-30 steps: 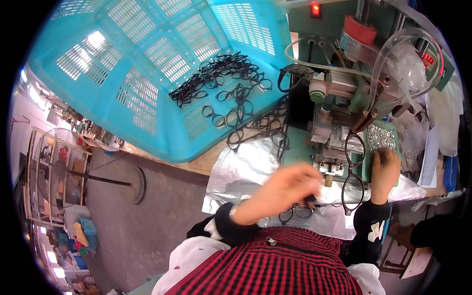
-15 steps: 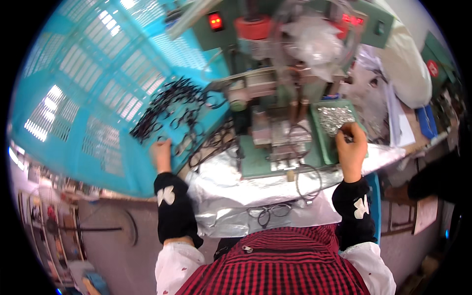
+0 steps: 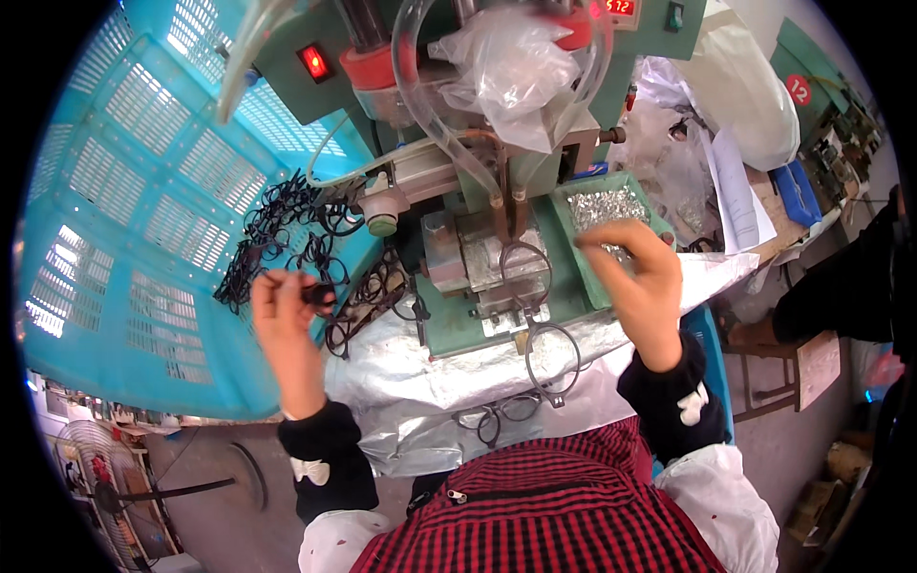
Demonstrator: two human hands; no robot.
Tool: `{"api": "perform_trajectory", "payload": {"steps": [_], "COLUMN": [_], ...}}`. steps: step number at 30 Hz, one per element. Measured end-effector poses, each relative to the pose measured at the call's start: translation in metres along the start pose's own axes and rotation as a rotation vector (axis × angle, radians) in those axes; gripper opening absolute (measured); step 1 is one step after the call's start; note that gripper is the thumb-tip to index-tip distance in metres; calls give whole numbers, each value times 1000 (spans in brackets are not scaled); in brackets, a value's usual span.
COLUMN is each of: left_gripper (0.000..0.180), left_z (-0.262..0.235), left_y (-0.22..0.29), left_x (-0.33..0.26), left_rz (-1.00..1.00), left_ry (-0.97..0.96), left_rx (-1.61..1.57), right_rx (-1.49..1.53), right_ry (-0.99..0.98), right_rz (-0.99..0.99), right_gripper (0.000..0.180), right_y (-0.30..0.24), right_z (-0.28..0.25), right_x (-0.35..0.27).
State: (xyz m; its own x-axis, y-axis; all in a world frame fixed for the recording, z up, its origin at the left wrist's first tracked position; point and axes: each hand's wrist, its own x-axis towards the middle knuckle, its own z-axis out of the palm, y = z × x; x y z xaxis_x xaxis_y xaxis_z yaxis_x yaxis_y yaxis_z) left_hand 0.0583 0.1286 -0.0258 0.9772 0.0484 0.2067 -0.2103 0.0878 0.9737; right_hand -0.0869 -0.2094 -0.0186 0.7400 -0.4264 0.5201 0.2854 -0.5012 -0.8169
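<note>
My left hand (image 3: pixel 287 329) is closed on a small black piece (image 3: pixel 318 294), blurred and partly hidden by the fingers, in front of the blue basket. Beside the green tray (image 3: pixel 594 277) of small silvery metal parts (image 3: pixel 608 208), my right hand (image 3: pixel 638 282) has its thumb and forefinger pinched together; anything between the tips is too small to make out. Between the hands, a dark eyeglass frame (image 3: pixel 576 350) hangs at the front of the green bench machine (image 3: pixel 587 115), one rim by its metal block (image 3: pixel 497 263). Another eyeglass frame (image 3: pixel 521 408) lies on the silver sheet near my lap.
A large blue plastic basket (image 3: pixel 143 181) at left holds a heap of black eyeglass frames (image 3: pixel 277 224). More frames (image 3: pixel 382 277) lie beside it. Clear tubes and a plastic bag (image 3: pixel 516 72) hang over the machine. Papers (image 3: pixel 735 191) and a blue bin (image 3: pixel 795 194) stand right.
My left hand has come back from the basket toward me with the black piece. My right hand has drawn leftward from over the metal parts. The view has shifted.
</note>
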Motion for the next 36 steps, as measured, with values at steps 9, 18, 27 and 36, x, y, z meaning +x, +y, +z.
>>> {"api": "perform_trajectory", "payload": {"steps": [9, 18, 27, 36], "left_gripper": [9, 15, 14, 17], "left_z": [43, 92, 110, 134], "left_y": [-36, 72, 58, 6], "left_x": [-51, -27, -37, -50], "left_rz": [-114, 657, 1252, 1531], "left_ry": [-41, -184, -613, -605], "left_rx": [-193, -177, 247, 394], "right_rx": [452, 604, 373, -411], "right_ry": [33, -10, -200, 126], "right_rz": [230, 336, 101, 36], "right_gripper": [37, 44, 51, 28], "right_y": [-4, -27, -37, 81], "right_z": [56, 58, 25, -35], "right_x": [16, 20, 4, -10]}}
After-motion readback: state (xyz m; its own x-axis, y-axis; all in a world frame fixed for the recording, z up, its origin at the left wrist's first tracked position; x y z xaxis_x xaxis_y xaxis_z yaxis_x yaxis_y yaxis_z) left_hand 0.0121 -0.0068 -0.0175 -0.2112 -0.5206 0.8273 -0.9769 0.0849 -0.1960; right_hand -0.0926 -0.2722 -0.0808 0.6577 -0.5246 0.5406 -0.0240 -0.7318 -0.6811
